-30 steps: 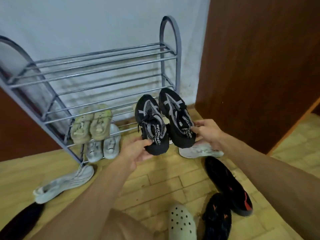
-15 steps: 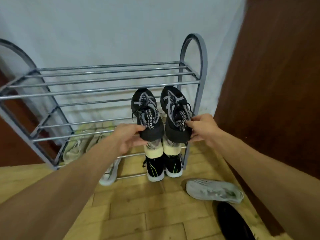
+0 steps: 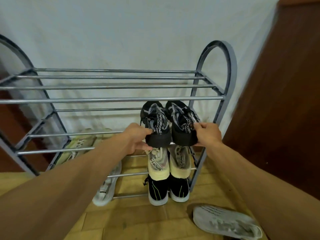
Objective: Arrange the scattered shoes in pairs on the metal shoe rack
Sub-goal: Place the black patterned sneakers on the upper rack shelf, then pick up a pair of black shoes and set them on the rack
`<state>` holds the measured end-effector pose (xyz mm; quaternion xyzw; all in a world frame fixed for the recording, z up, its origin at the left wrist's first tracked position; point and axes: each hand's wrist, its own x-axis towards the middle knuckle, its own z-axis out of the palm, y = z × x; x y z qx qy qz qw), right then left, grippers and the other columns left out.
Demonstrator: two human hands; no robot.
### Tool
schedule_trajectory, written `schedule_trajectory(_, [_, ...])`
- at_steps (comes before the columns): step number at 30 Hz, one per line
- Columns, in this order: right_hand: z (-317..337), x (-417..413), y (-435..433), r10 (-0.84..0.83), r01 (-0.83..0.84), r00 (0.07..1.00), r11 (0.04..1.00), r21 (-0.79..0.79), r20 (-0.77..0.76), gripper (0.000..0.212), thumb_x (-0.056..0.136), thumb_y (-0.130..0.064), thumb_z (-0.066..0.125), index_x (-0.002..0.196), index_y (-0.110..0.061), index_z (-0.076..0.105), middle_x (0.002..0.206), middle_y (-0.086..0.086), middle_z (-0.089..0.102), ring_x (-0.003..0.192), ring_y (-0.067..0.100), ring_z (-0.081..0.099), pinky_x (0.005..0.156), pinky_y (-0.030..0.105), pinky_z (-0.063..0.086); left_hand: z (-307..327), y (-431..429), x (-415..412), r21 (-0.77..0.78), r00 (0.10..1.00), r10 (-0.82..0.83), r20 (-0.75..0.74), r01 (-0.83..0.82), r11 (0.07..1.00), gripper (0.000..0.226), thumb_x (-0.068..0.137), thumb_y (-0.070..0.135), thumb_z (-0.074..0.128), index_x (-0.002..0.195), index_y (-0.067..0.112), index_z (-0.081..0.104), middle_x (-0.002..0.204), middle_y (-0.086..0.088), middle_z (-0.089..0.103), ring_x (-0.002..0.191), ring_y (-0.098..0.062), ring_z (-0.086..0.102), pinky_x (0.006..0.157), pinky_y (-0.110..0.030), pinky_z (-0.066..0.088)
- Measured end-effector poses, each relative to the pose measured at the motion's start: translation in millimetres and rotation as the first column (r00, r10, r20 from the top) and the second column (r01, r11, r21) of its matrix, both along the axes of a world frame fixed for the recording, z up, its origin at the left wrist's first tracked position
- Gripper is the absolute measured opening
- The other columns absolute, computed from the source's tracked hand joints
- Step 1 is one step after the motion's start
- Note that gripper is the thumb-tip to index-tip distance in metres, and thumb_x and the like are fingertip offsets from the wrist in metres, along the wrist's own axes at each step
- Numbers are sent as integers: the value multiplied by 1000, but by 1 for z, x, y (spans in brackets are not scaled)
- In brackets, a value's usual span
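I hold the two black shoes [image 3: 168, 125] side by side, toes to the wall. My left hand [image 3: 136, 137] pinches the heel of one and my right hand [image 3: 207, 134] pinches the heel of the other, with my fingers curled tight on both. A second ago the shoes were low down, out in front of the rack [image 3: 110, 99]. Now they are up at the second shelf, at the right end, just under the top bars. Their heels are at the front bar. I cannot tell if they sit all the way down yet. I think this pair is almost put away, and I only need to let go.

The top shelf has no shoes that I can see. Right under my black shoes is a cream pair [image 3: 167, 163], and under that a black-and-green pair [image 3: 168, 189]. A green pair [image 3: 81, 142] sits lower down at the left. A pale shoe [image 3: 107, 186] pokes out by my left arm. A grey shoe [image 3: 225, 224] lies alone on the floor [image 3: 138, 222], so there is more to do.
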<state>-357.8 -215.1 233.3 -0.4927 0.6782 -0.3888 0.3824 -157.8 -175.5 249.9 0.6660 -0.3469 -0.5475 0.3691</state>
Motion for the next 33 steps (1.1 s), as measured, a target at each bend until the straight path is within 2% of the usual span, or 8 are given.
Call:
schedule_trajectory(6, [2,-3,21,88,-86,993,996,34,-76,19,99,-20,43,97,-17,62,110,11,62,104,30,64,89,46,56,1,22,-14,-11,995,51,81,-51,999,22,99,24,46,112,6,48,106,-11,46,62,-26,66,53,-33,60])
schedule_trajectory(9, [10,-18,47,175,-175,944,984,25,-281,29,96,-16,48,120,-15,65,125,6,63,109,23,60,98,40,51,-9,34,-21,-159,953,256,163,-231,960,23,97,21,48,106,0,53,103,-13,60,71,-27,67,62,-40,61])
schedule_trajectory(13, [18,-51,99,329,-295,852,944,147,-408,32,95,-11,47,122,-13,64,126,4,63,103,20,62,92,38,54,-15,78,-42,-300,889,365,277,-281,912,24,80,30,52,80,7,59,92,-12,64,71,-27,64,69,-41,59])
schedule_trajectory(17, [9,-91,153,442,-339,763,895,290,-472,34,95,-18,47,125,-14,63,122,-1,60,100,23,65,79,36,60,-5,134,-94,-183,968,-15,250,63,981,26,89,23,50,63,18,45,82,-11,53,79,-25,53,77,-41,50])
schedule_trajectory(22, [-28,-133,228,511,-293,753,824,485,-414,34,95,-15,50,127,-13,60,131,9,60,112,29,62,79,32,54,-13,201,-148,18,737,-538,408,583,812,5,92,20,49,89,16,47,91,-10,46,82,-20,45,71,-33,38])
schedule_trajectory(27, [-92,-162,314,362,-145,881,821,552,-306,36,92,-10,54,126,-4,59,120,17,65,85,21,58,69,31,51,-59,269,-167,48,726,-585,361,612,790,8,90,21,52,86,21,60,93,-3,63,85,-19,58,81,-33,48])
schedule_trajectory(30, [-148,-174,367,296,-86,929,753,652,-220,38,95,-17,52,129,-2,55,112,13,59,94,28,64,76,35,55,-84,298,-162,152,667,-647,369,644,750,16,88,23,52,99,22,64,109,-3,67,98,-20,63,90,-35,50])
schedule_trajectory(33, [-200,-172,423,104,17,988,667,745,-115,43,93,-22,55,131,-4,48,115,9,52,100,25,57,82,35,55,-94,306,-156,205,573,-720,392,708,676,27,90,25,53,116,23,62,110,5,57,97,-11,55,76,-23,43])
